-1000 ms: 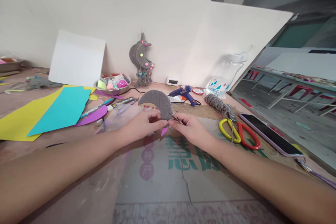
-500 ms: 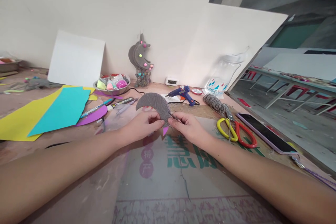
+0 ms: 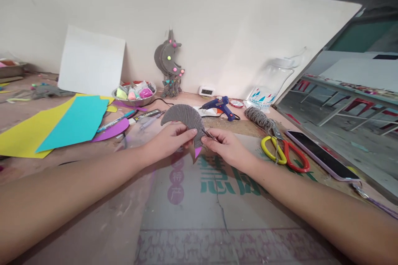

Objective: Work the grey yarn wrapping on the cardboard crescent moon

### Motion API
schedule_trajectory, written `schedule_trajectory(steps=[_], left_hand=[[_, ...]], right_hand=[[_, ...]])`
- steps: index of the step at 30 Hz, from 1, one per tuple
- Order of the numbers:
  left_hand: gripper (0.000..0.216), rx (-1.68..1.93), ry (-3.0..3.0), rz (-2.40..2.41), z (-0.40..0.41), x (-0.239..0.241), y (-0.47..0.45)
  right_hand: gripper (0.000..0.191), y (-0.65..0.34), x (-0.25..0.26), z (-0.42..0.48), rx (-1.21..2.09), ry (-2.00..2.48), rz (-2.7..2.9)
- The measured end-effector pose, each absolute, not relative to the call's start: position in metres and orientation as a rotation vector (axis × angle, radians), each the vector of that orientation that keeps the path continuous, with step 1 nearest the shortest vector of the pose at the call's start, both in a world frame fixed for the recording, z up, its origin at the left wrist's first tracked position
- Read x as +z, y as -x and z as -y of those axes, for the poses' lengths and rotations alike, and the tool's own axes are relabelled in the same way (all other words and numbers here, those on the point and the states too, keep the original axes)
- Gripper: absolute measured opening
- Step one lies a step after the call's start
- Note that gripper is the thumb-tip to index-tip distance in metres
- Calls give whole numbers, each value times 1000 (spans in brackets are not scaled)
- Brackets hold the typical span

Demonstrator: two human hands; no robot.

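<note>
A crescent moon shape (image 3: 184, 115) wrapped in grey yarn is held up over the table, its bare purple lower tip (image 3: 198, 151) pointing down. My left hand (image 3: 174, 136) grips the crescent's inner side, with the thumb lying on the wrapped face. At the opposite edge, my right hand (image 3: 225, 143) is closed in a pinch on a thin dark strand, apparently the grey yarn; its fingers partly hide it. A loose length of yarn (image 3: 222, 213) trails over the printed sheet (image 3: 186, 219) below.
Right: yellow-and-red-handled scissors (image 3: 300, 161), yarn bundle (image 3: 259, 118), phone (image 3: 323, 155), plastic jar (image 3: 269, 85). Behind the hands: blue glue gun (image 3: 219, 105), small clock (image 3: 206, 90), a decorated grey moon (image 3: 166, 60). Left: coloured sheets (image 3: 74, 122), pens (image 3: 116, 120), clay bowl (image 3: 135, 101), white board (image 3: 91, 62).
The view has shifted slightly. Both hands keep their hold near the crescent's lower end, and its purple tip sits a little more to the right within the frame.
</note>
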State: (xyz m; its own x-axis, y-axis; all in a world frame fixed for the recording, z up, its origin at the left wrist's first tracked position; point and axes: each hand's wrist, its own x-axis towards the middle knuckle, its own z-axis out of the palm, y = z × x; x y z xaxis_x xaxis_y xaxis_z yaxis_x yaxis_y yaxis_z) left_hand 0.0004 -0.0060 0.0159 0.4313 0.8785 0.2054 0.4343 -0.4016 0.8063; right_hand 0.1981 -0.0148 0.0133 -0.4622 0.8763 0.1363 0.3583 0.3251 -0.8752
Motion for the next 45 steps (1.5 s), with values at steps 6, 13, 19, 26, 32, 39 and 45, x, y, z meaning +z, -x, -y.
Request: schedule_trajectory(steps=[6, 13, 19, 26, 32, 39, 45], left_hand=[[46, 817, -1939, -1166, 9, 21, -3], [44, 834, -1891, -1197, 8, 18, -3], [45, 871, -1980, -1185, 7, 14, -2], [46, 828, -2110, -1257, 10, 21, -1], [45, 807, -2114, -1259, 12, 22, -1], [45, 841, -2109, -1233, 10, 21, -1], [42, 782, -2110, -1156, 11, 19, -2]], right_hand=[[29, -199, 17, 16, 933, 1101, 2053], [26, -212, 18, 19, 385, 1017, 2207], [26, -216, 16, 18, -69, 1001, 2411], [24, -218, 16, 18, -339, 898, 2546], [23, -217, 14, 18, -324, 914, 2548], [20, -216, 16, 18, 58, 1015, 2330], [29, -204, 19, 17, 771, 1178, 1835]])
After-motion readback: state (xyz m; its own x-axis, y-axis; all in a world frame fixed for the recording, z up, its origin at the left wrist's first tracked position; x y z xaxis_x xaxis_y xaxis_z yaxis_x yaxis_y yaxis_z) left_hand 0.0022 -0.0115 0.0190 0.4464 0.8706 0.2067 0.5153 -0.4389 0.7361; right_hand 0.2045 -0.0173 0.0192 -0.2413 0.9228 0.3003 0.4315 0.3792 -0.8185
